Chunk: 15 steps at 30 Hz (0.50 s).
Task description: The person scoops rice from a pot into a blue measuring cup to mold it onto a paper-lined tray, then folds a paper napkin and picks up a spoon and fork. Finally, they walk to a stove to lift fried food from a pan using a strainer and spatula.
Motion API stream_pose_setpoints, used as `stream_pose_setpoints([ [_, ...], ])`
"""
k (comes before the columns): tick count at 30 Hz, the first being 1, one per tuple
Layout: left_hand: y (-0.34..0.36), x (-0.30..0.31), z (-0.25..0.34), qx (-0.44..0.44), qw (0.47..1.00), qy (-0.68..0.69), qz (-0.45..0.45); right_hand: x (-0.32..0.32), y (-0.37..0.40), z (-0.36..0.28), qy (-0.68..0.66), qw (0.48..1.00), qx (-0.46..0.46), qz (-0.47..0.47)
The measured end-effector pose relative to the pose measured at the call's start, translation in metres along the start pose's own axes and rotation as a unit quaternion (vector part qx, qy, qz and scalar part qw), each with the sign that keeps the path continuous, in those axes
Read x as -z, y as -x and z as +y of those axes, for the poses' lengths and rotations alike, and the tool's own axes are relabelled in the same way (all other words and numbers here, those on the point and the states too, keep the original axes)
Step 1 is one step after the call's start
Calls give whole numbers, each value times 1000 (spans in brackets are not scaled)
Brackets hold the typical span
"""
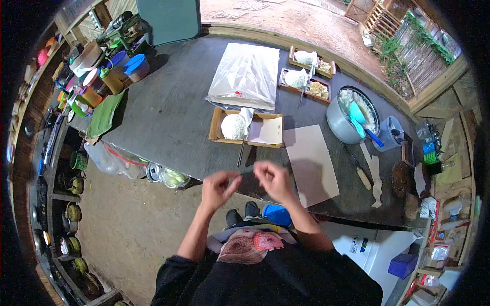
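Observation:
My left hand (219,189) and my right hand (276,181) are raised over the table's front edge, a short way apart. Fingers and thumb are drawn together on both, slightly blurred; whatever they pinch is too small to make out. Just beyond them sits an open cardboard box (219,136) with two compartments. A white rice mound (234,126) fills its left side, while brown paper (266,130) lines the right. White tissue (247,114) and a dark, thin utensil (242,153) lie across the middle. A flat cardboard sheet (312,166) lies right of my right hand.
Plastic-wrapped sheets (245,74) lie behind the box. Two filled boxes (304,84) stand at the back. To the right are a rice pot (343,120) with a turquoise scoop (357,113) and a knife (363,178). Bottles (111,81) and a banana leaf (104,115) occupy the left.

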State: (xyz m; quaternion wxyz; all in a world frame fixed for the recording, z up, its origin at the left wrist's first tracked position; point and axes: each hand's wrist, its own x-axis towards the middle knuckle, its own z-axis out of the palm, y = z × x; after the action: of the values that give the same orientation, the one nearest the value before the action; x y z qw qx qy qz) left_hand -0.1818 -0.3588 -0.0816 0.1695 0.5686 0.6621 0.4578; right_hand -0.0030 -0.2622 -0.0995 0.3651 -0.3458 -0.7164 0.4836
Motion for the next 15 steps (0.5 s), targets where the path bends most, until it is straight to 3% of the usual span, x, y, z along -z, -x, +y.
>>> stream_pose_setpoints([
  [2,47,7,-9,75,995,59,-25,1,33,-16,42,994,-27,-97],
  [5,100,14,-30,119,991,54,-29,-11,78,16,-51,969,-106,-216],
  [7,133,13,-63,279,958,1,-67,-16,90,29,-78,926,-203,-307],
  [10,193,2,-124,360,921,-120,-93,-32,104,80,-55,886,-235,-396],
  [12,243,-8,-168,473,876,-67,-68,-49,122,138,-79,893,-263,-357],
  [15,360,-29,-248,565,825,-1,-14,-51,153,236,111,905,-170,-373],
])
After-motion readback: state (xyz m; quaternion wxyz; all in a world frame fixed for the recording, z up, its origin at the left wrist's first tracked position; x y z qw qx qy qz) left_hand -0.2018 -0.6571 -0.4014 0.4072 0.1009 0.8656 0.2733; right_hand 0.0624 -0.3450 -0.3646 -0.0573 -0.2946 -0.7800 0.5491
